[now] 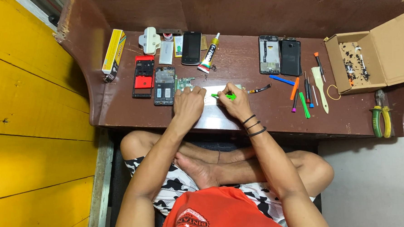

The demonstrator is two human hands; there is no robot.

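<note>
A low dark-brown wooden table carries a pale flat phone panel under both hands. The left hand presses down, fingers curled. The right hand pinches a slim green plastic pry tool, lying crosswise, tip towards the left hand.

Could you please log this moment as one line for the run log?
left hand: steadying phone part | right hand: holding green pry tool | nearby: glue tube, pliers

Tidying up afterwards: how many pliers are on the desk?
1: yellow-and-green-handled pliers at the desk's far right edge, below the cardboard box. More could be hidden inside the box.
</note>
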